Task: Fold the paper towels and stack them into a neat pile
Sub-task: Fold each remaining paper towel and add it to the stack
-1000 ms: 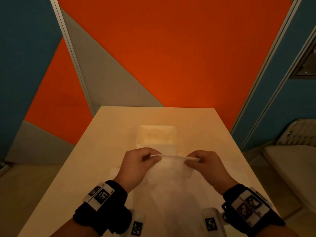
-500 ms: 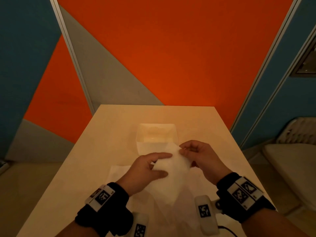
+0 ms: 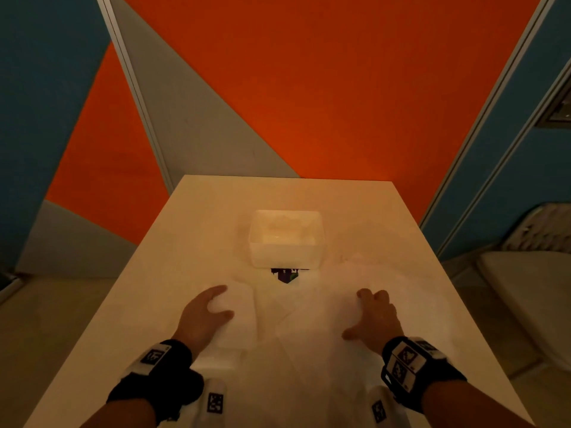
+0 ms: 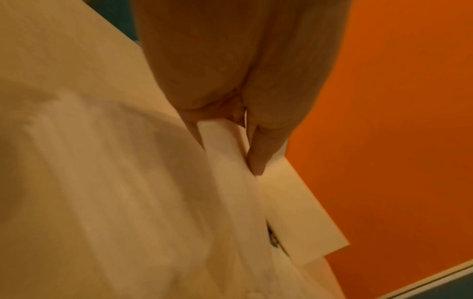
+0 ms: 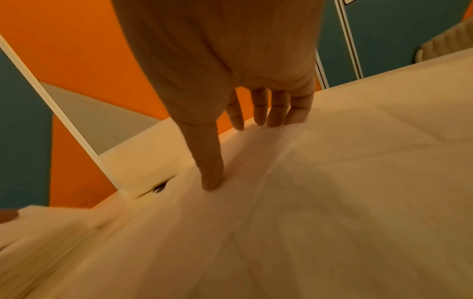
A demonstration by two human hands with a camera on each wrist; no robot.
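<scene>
We've got a folded white paper towel [image 3: 239, 316], a thick little rectangle lying near the table's left edge. Right beside it a big unfolded paper towel [image 3: 312, 332] is spread flat toward the near edge, a bit wrinkly (creases run across it), reaching close to the right edge.
</scene>
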